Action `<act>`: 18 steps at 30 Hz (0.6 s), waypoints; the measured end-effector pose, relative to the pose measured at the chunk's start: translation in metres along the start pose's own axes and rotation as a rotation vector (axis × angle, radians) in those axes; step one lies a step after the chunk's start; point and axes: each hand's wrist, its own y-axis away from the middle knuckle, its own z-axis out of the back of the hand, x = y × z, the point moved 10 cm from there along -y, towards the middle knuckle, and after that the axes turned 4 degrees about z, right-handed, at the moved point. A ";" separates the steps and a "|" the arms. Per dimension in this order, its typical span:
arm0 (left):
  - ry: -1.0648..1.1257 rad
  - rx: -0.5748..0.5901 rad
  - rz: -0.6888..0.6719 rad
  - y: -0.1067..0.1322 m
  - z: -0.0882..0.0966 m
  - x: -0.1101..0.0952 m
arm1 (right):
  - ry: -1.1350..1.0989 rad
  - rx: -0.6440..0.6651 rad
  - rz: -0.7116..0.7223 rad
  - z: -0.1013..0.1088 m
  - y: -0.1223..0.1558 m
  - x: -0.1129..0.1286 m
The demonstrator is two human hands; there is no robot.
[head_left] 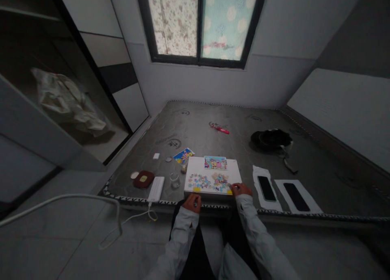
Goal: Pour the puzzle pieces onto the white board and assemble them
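A white board [231, 171] lies at the near edge of a grey mattress [213, 142], with loose coloured puzzle pieces [207, 181] spread over its front half and a small picture card [215, 162] at its back edge. My right hand [240, 189] rests on the board's front right corner, fingers curled over pieces there. My left hand [192, 202] sits just below the board's front edge, closed, with something small and dark at its fingertips that I cannot make out.
Left of the board stand a small glass [174, 180], a white power bank [156, 188] with a cable, a brown round case [143, 179] and a colourful picture card [183, 155]. Two phones [267, 188] [295, 196] lie on white paper at right. A dark cap [271, 139] and a red wrapper [219, 128] lie farther back.
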 end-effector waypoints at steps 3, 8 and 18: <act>0.007 -0.007 -0.035 0.000 0.001 0.000 | -0.019 -0.027 -0.078 0.002 0.002 -0.016; 0.014 0.024 0.005 0.000 0.000 -0.001 | 0.001 -0.046 -0.011 0.008 0.005 0.001; 0.011 -0.034 0.047 0.001 0.006 -0.003 | 0.061 0.015 0.108 0.007 0.008 0.041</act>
